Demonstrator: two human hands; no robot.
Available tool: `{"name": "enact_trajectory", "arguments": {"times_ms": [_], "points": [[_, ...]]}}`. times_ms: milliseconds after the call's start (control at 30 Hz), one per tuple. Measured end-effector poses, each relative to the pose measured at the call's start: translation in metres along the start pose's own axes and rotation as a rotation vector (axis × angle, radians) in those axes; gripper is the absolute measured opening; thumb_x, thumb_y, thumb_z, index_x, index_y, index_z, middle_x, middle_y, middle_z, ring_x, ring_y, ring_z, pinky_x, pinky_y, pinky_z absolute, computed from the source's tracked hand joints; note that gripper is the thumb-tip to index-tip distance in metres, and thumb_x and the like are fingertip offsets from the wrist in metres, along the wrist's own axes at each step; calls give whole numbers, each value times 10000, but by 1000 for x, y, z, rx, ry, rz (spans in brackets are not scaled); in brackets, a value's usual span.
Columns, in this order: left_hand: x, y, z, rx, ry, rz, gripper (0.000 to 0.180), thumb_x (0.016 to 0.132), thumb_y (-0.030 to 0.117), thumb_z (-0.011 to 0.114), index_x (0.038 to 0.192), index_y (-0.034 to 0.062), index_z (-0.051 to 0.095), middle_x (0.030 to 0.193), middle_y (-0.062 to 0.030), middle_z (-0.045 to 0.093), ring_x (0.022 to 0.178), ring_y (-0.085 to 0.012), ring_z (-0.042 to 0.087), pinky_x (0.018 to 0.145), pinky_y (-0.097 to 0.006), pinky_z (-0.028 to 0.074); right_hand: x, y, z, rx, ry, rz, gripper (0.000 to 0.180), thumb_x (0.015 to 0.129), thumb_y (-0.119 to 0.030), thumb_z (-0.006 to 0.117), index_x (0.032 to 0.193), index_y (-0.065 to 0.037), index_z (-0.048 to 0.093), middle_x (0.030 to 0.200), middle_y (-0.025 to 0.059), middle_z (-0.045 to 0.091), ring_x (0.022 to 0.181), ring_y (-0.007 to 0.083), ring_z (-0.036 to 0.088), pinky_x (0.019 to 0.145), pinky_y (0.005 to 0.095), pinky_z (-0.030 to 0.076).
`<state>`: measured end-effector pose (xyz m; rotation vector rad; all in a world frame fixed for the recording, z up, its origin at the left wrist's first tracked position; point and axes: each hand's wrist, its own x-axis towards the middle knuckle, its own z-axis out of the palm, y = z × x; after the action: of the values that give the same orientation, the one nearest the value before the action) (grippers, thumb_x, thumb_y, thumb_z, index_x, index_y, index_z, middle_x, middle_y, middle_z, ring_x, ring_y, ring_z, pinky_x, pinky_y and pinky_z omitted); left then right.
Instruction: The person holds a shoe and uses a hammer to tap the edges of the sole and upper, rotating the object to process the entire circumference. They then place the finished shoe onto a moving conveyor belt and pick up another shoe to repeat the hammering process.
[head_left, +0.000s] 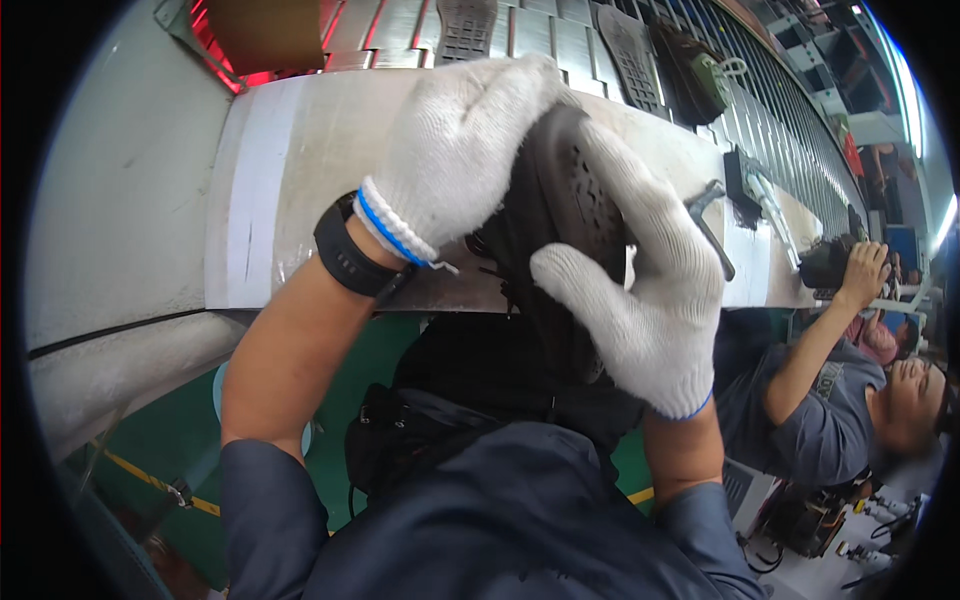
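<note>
A view from a camera worn on the head looks down at two hands in white knitted work gloves, gripping a dark shoe (pixel 560 200) between them, raised just above the near edge of a pale desk (pixel 300 150).

The left hand (pixel 455 150) wraps over the upper end of the shoe, fingers curled tight around it; a black band sits on that wrist. The right hand (pixel 640 290) clasps the shoe from the side and below, its thumb pressing across the patterned sole, which faces the camera. Dark laces hang loose under the shoe.

Beyond the desk runs a slatted metal conveyor (pixel 560 40) carrying loose soles (pixel 465 30) and a green and black shoe (pixel 700 75). A grey metal tool (pixel 712 215) lies on the desk just right of the hands. Further right, another person's hand (pixel 865 275) holds a dark shoe of its own.

As a judgement: the shoe is held in the air, not resting on anything, so a loosened grip, or a glove sliding on the sole, could drop it past the desk edge towards the lap and the green floor (pixel 350 380). The dangling laces could catch under a glove. A swing to the right could knock the metal tool.
</note>
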<state>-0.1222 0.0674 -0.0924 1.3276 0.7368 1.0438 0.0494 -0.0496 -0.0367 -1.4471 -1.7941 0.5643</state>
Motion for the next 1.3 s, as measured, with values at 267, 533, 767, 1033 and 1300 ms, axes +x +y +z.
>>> {"name": "enact_trajectory", "arguments": {"times_ms": [267, 533, 767, 1033, 1300], "points": [[13, -17, 12, 48, 92, 269, 397, 1150, 287, 576, 1042, -34, 784, 797, -27, 693, 775, -90, 602, 713, -310, 504, 8, 12, -9, -63, -68, -104, 644, 864, -2, 815, 1487, 10, 654, 1516, 205, 659, 1411, 302, 628, 1206, 416, 466], [10, -39, -17, 785, 52, 594, 345, 1098, 80, 613, 1428, 15, 689, 1300, -189, 744, 1177, -302, 734, 1028, -381, 599, 9, 9, -11, 7, -106, -57, 598, 882, 36, 748, 1473, 17, 665, 1535, 210, 643, 1459, 304, 586, 1241, 408, 416], [15, -48, -17, 842, 67, 683, 378, 1079, 44, 626, 1453, 24, 675, 1302, -207, 744, 1177, -326, 739, 1044, -406, 599, 9, 14, -9, 7, -96, -69, 595, 899, 20, 713, 1491, 14, 650, 1546, 200, 636, 1477, 305, 568, 1257, 415, 394], [13, -48, -15, 887, 95, 695, 359, 1090, 52, 617, 1442, 28, 686, 1267, -190, 767, 1154, -316, 755, 1031, -401, 607, 10, 9, -10, -82, -81, -162, 568, 900, -4, 701, 1466, 21, 666, 1531, 224, 631, 1468, 360, 563, 1251, 441, 394], [8, -42, -5, 378, 104, 260, 335, 1145, 81, 553, 1438, -25, 677, 1274, -176, 772, 1164, -283, 747, 1075, -377, 573, 20, 12, -18, -99, -90, -72, 481, 947, -116, 723, 1405, 29, 697, 1340, 193, 713, 1241, 283, 667, 1081, 384, 505]]}}
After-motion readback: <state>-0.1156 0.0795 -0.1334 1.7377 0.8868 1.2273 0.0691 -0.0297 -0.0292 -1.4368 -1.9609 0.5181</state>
